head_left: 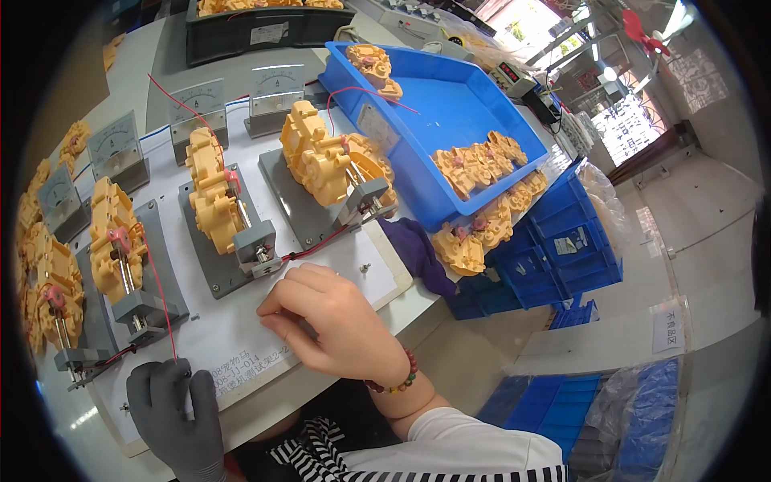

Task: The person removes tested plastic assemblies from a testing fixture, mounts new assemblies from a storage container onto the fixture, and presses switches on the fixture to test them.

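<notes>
My left hand (175, 410), in a grey glove, is at the near left edge of the white board. Its curled fingertips meet the lower end of a thin red wire (161, 287). That wire runs up to a yellow plastic gearbox (111, 221) seated on a grey test fixture (152, 241). Bare, with a bead bracelet at the wrist, my right hand (329, 321) hovers over the board's front part. Its thumb and index tips are together, and nothing shows between them. Beyond it, two more yellow gearboxes (210, 197) (317, 161) sit in fixtures.
Analog meters (277, 92) stand behind the fixtures. A blue tray (450, 88) with yellow gearboxes is at the right, above stacked blue crates (554, 249). A purple cloth (419, 255) hangs by the table edge. A black bin (269, 36) stands at the back.
</notes>
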The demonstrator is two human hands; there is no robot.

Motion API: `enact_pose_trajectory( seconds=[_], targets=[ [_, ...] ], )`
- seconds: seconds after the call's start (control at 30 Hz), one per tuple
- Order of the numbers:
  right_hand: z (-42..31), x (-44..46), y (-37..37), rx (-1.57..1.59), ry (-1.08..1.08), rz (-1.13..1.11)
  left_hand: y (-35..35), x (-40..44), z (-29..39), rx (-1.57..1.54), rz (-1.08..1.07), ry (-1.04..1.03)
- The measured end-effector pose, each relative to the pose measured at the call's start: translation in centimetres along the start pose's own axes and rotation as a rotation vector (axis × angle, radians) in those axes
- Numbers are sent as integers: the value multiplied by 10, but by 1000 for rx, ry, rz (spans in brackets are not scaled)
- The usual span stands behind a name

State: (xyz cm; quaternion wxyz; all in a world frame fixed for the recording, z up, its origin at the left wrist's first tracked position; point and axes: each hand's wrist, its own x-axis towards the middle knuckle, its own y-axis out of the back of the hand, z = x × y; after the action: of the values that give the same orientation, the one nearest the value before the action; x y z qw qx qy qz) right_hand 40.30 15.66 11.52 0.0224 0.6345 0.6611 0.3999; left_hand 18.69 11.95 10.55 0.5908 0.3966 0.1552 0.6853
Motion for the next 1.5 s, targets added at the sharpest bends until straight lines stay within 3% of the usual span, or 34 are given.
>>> enact_pose_trajectory(
  seconds=[0.17, 0.27, 0.37, 0.47, 0.6, 0.7, 1.1, 1.5],
  targets=[
    [-4, -9, 7, -117, 38, 157, 2, 1, 1, -7, -15, 8],
    [3, -14, 20, -507, -41, 459, 5, 3, 3, 65, -32, -43],
    [20, -25, 24, -456, -166, 392, 2, 1, 1, 3, -25, 26],
    [29, -26, 20, -391, -135, 466, 0, 1, 0, 39, 15, -68],
    [37, -31, 18, -435, -55, 498, 1, 0, 1, 13, 7, -15],
    [35, -31, 14, -314, -104, 641, 3, 1, 0, 53, -13, -49],
    [45, -27, 22, -349, -32, 597, 1, -2, -1, 8, -7, -4],
    [39, -38, 53, -68, -271, 297, 1, -1, 2, 32, -10, 4]
  ],
)
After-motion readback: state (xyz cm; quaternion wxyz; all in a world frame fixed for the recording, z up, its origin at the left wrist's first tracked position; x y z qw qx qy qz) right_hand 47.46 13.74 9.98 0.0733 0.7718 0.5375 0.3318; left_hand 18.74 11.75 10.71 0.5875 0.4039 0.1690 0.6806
